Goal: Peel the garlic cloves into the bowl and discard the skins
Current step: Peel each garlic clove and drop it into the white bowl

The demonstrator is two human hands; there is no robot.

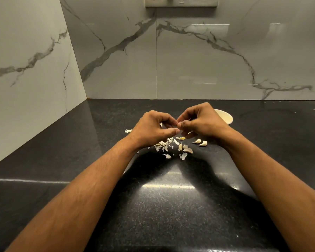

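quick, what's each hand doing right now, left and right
Left hand: fingers curled, pinching the garlic clove held between both hands.
Right hand: fingers curled, pinching the same clove.

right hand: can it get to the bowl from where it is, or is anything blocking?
Probably yes. The bowl sits on the counter just behind the right hand, nothing visible between them. But that hand and the left hand are both pinching a clove, so it is occupied.
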